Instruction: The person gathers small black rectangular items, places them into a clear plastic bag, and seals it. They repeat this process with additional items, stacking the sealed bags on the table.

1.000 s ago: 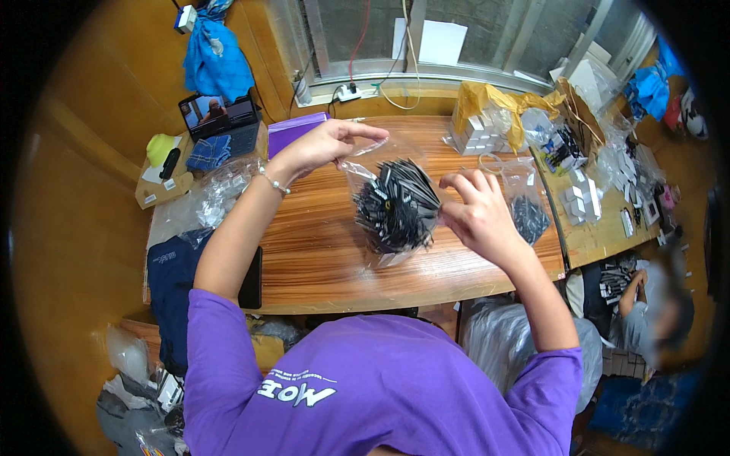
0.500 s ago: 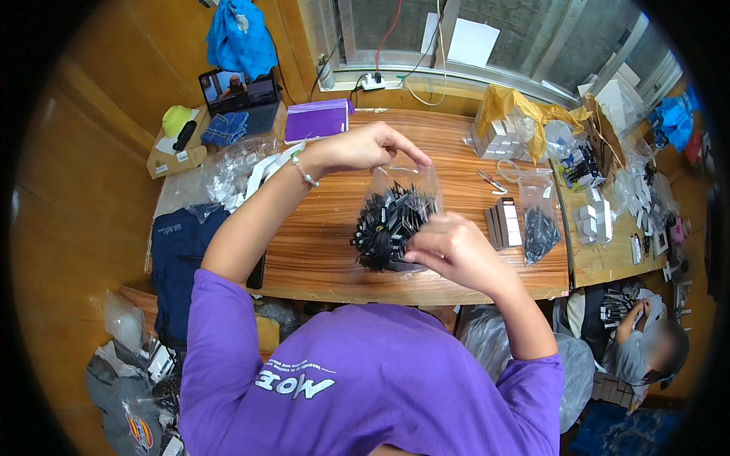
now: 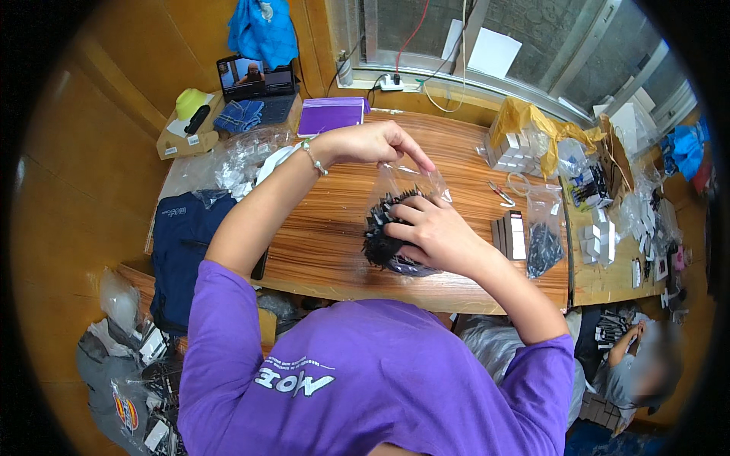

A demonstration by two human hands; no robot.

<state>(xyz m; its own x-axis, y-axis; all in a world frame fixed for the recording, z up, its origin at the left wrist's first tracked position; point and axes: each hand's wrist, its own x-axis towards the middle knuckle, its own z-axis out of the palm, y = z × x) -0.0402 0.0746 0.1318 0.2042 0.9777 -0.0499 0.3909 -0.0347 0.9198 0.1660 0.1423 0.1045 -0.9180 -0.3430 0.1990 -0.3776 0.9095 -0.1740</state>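
Observation:
A clear plastic bag [image 3: 385, 182] is on the wooden table in front of me, with its mouth on the far side. My left hand [image 3: 380, 143] reaches over from the far left, its fingertips pinching the bag's far edge. A bundle of thin black pieces, perhaps short cables [image 3: 378, 239], lies at the bag; how much of it is inside I cannot tell. My right hand [image 3: 433, 234] is on top of this bundle, fingers and thumb curled round it. The hand hides the bundle's right side.
Small boxes [image 3: 509, 235], a bag of black parts [image 3: 543, 251] and pliers [image 3: 500, 194] lie right. More boxes [image 3: 513, 152] stand behind them. A purple notebook [image 3: 330, 118] and a tablet [image 3: 258, 85] are far left. A co-worker [image 3: 627, 372] sits at lower right.
My right hand has moved left and a little up, from the bundle's right edge onto its top. My left hand still pinches the bag. The whole view has shifted slightly.

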